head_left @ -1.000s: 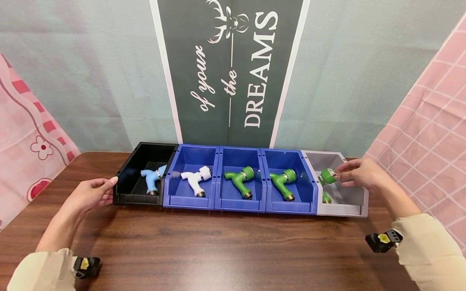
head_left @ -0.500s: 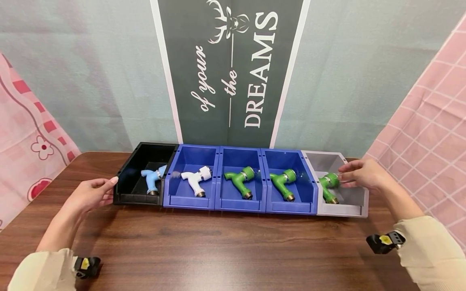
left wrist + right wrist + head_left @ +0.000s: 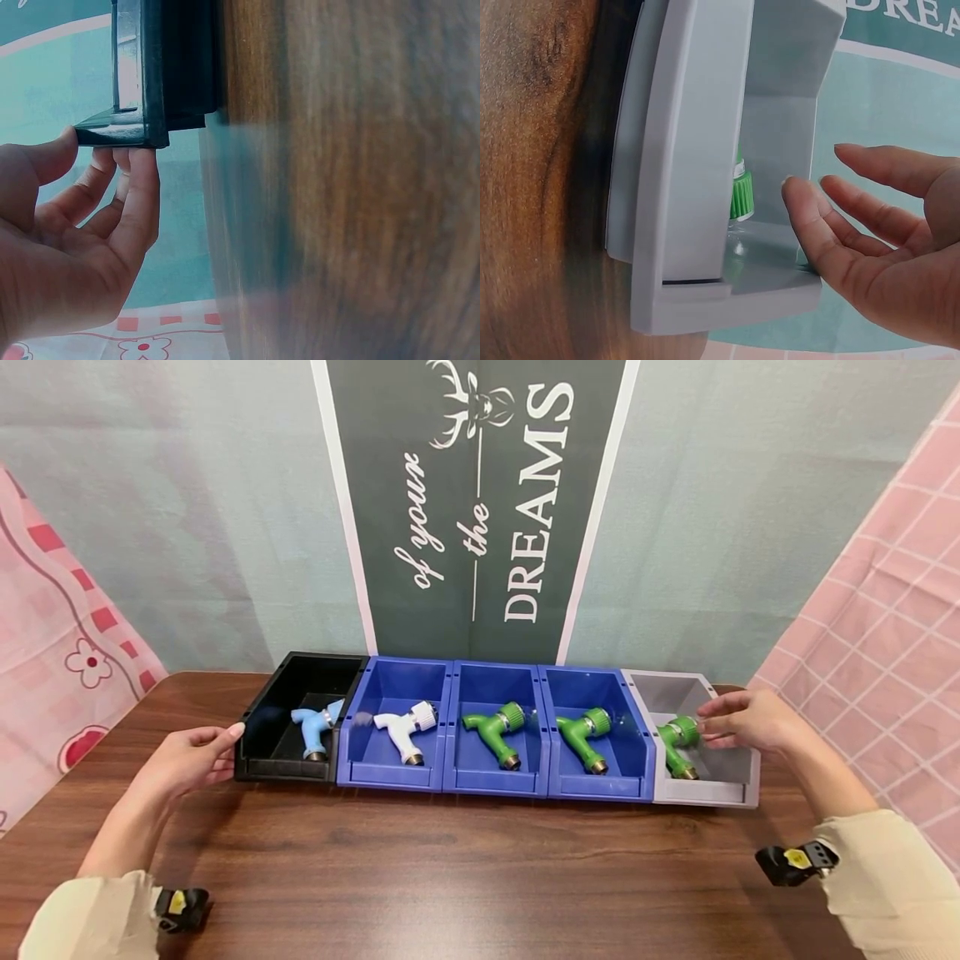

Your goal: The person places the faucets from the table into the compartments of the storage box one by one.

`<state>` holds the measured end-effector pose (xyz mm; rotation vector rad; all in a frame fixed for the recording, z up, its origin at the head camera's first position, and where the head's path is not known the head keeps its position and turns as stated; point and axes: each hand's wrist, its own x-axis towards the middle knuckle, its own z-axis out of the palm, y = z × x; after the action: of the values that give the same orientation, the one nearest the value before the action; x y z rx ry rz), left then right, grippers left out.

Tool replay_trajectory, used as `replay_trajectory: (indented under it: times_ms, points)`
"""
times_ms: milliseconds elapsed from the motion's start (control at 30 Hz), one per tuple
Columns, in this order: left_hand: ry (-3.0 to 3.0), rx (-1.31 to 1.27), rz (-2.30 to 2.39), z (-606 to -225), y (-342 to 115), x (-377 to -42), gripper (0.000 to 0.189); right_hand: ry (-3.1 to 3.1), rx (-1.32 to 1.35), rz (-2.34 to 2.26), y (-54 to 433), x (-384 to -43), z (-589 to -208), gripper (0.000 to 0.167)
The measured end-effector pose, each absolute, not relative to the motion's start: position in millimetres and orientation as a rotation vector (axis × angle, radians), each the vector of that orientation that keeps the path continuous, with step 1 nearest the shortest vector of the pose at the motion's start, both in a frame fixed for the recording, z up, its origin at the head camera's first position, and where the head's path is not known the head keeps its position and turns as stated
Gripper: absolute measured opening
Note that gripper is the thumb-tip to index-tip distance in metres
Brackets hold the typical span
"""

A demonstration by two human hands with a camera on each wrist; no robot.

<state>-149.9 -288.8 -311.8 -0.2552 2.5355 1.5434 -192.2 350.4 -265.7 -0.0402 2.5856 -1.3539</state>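
Beside the black bin (image 3: pixel 285 768), my left hand (image 3: pixel 183 760) touches its outer side, thumb at the upper edge and fingertips against the wall. A light blue plastic tap (image 3: pixel 311 731) lies in that bin. My right hand (image 3: pixel 750 720) hovers over the right side of the grey bin (image 3: pixel 738 793), fingers loosely bent and holding nothing. Near its fingertips, a green tap (image 3: pixel 677 747) lies in the grey bin. In the right wrist view, only the tap's ribbed green knob (image 3: pixel 742 196) shows clearly behind the bin wall.
Between the end bins stand several blue bins (image 3: pixel 495 783) in a row. They hold a white tap (image 3: pixel 407 731), a middle green tap (image 3: pixel 495 735) and another green tap (image 3: pixel 585 739). A printed cloth (image 3: pixel 480 527) hangs behind the wooden table (image 3: pixel 465 877).
The green tap at the far right has come down to lie in the grey bin, and my right hand has let go of it. My left hand stays at the black bin.
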Motion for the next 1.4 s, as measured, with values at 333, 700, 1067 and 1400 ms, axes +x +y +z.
replay_trajectory:
  times_ms: [333, 700, 1067, 1400]
  points:
    - [2.542, -0.257, 1.536, -310, -288, -151, 0.053, 2.599, -0.074, -1.302, 349, -188, -265, 0.040]
    - [2.545, -0.259, 1.542, -309, -288, -151, 0.049, 2.685, -0.079, -1.211, 345, -177, -269, 0.041]
    - [2.577, -0.238, 1.489, -309, -288, -149, 0.053, 2.764, -0.127, -1.176, 342, -168, -271, 0.037]
    - [2.627, -0.225, 1.470, -307, -283, -146, 0.051, 2.764, -0.161, -1.283, 336, -163, -273, 0.031]
